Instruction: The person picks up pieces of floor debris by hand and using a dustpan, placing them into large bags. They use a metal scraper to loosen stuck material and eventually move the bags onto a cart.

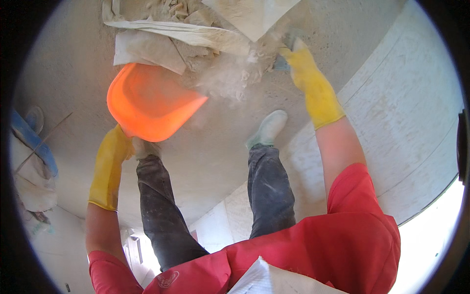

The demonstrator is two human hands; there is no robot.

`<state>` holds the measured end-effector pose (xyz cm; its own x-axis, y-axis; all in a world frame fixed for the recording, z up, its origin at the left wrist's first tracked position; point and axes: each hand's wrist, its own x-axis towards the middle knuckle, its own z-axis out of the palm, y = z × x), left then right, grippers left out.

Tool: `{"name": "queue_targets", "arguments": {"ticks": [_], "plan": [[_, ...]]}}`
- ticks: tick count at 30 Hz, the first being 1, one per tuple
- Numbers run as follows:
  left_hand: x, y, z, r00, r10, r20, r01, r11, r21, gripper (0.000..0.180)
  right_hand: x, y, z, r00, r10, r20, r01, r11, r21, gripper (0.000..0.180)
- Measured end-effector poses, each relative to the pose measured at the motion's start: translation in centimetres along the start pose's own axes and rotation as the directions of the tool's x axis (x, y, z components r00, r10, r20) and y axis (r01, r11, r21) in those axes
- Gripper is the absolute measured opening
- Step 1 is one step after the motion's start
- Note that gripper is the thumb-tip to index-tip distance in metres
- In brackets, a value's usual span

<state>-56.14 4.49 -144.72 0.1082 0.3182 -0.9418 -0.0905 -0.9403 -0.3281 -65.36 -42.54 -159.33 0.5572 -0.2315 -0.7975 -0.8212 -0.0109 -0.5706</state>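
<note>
My left hand (119, 143), in a long yellow rubber glove, is closed at the near end of an orange dustpan (156, 105). The pan tilts just above the floor with its mouth toward a heap of pale rubble and dust (235, 73). On the heap's right side, my right hand (299, 56) in a matching glove is low to the floor, its fingers bent. A blue-grey edge (281, 63) shows beside those fingers. Dust and motion hide what they hold. Between my hands, fine dust rises in a cloud.
Torn pale sheets (147, 51) and a white angular sheet (254, 14) lie over the rubble. To the right runs a pale panelled wall (406, 112). Sacks (34, 181) and a blue curved object (34, 142) are at the left. My shoes (269, 128) stand near the heap.
</note>
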Motion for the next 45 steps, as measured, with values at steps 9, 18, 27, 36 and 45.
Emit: {"name": "queue_targets", "arguments": {"ticks": [9,18,27,36,45], "plan": [[-5.2,0.4,-1.4,0.986,0.096,-0.137,-0.118,0.979,-0.163,0.034,-6.6,-4.0,3.4,0.987,0.144,0.073,-0.15,0.984,0.1,0.038],[-8.2,0.4,-0.4,0.992,0.038,-0.117,-0.057,0.985,-0.165,0.035,-12.8,-6.7,5.4,0.998,0.037,-0.058,-0.046,0.985,-0.165,0.031],[-10.2,0.5,1.4,0.974,0.109,-0.2,-0.123,0.99,-0.063,0.034,-19.4,-10.2,14.6,0.976,-0.213,0.034,0.209,0.895,-0.394,0.012],[-8.1,-1.5,3.3,0.94,0.281,-0.195,-0.304,0.948,-0.099,0.041,-20.6,-8.0,13.4,0.924,-0.369,0.104,0.381,0.857,-0.347,0.021],[-3.0,-7.4,11.5,0.93,0.248,-0.273,-0.35,0.827,-0.441,0.037,-8.3,-2.2,-4.4,0.989,0.131,0.068,-0.13,0.991,-0.023,0.038]]}}
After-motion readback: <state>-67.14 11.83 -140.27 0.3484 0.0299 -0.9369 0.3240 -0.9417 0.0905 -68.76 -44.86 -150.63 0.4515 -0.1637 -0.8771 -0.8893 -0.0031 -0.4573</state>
